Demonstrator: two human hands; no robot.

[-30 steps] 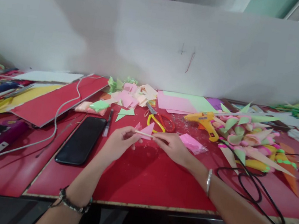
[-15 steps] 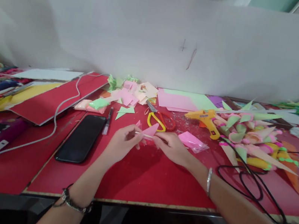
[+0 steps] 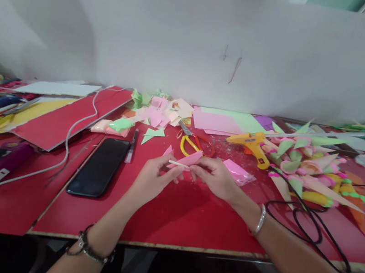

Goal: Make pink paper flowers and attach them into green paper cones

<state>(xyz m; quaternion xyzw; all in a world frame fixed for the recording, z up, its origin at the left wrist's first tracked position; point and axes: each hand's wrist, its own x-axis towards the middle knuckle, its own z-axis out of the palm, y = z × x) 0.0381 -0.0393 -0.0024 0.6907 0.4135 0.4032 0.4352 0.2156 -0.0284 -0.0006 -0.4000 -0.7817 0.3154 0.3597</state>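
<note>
A folded piece of pink paper [image 3: 190, 158] is held up between my two hands, above the red tabletop. A thin white stick [image 3: 178, 164] lies across its near side. My left hand [image 3: 151, 180] is closed, its fingers and thumb pinching the paper's left part. On the right side, my right hand [image 3: 217, 179] is closed too, its fingertips on the paper's right end and close to the stick's tip. Which fingers bear the stick is hard to make out. Just beyond the paper lie scissors [image 3: 191, 145] with yellow and red handles.
A black phone [image 3: 98, 167] and a pen [image 3: 131, 147] lie to the left. Past my right hand are a pink plastic packet [image 3: 239, 172], a yellow glue gun [image 3: 250, 146], a black cord [image 3: 307, 221] and a pile of paper cones [image 3: 306, 165]. Paper scraps [image 3: 158, 112] lie behind.
The stick has tilted, its left end now showing free of my left fingers. My right fingers have shifted up along the paper, and the paper leans lower to the right.
</note>
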